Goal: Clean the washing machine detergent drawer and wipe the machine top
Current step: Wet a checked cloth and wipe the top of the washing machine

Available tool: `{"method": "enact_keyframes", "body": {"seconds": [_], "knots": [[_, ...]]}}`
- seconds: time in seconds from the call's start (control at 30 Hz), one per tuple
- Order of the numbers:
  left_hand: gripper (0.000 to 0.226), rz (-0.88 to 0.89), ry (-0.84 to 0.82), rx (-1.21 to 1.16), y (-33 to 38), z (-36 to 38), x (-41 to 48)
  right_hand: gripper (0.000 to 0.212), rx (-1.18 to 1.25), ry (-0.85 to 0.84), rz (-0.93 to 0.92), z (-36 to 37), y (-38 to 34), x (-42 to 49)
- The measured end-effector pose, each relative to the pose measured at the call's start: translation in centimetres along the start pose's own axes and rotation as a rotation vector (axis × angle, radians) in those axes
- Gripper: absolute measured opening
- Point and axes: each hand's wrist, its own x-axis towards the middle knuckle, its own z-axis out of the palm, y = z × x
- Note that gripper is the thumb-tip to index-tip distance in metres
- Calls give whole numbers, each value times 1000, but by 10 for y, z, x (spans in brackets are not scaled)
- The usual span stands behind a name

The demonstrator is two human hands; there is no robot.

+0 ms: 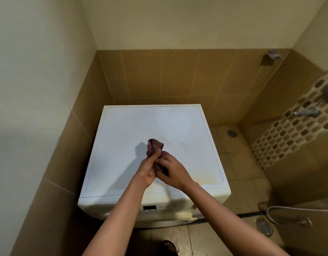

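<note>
A white washing machine stands in the corner, seen from above, its flat top faintly stained near the front right. Over the front half of the top I hold a crumpled dark red cloth with both hands. My left hand grips the cloth from the left, thumb up. My right hand grips it from the right, fingers curled around the lower folds. The cloth's upper end sticks up free above my fingers. The machine's front panel is only partly visible under my forearms; the detergent drawer cannot be made out.
Tan tiled walls close in at the left and behind the machine. To the right is tiled floor with a small drain, a larger floor drain, a metal hose and wall taps. A sandalled foot stands below.
</note>
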Motion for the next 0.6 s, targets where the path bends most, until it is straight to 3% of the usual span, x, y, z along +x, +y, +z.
{"method": "enact_keyframes", "body": {"seconds": [0.1,0.2,0.3,0.43,0.6], "knots": [[29,-3,-10,65,5,-2,-8,19,216,131,53,-15,-4,-8],[27,-22,-38,-24,10,-2,-17,18,307,382,334,-33,-10,-8],[33,-18,-88,31,15,0,-26,46,509,191,588,-49,-14,0],[36,58,-138,265,19,6,-39,37,722,-95,618,-68,-23,3],[41,104,-89,362,19,3,-47,35,715,-54,602,-76,-33,-7]]}}
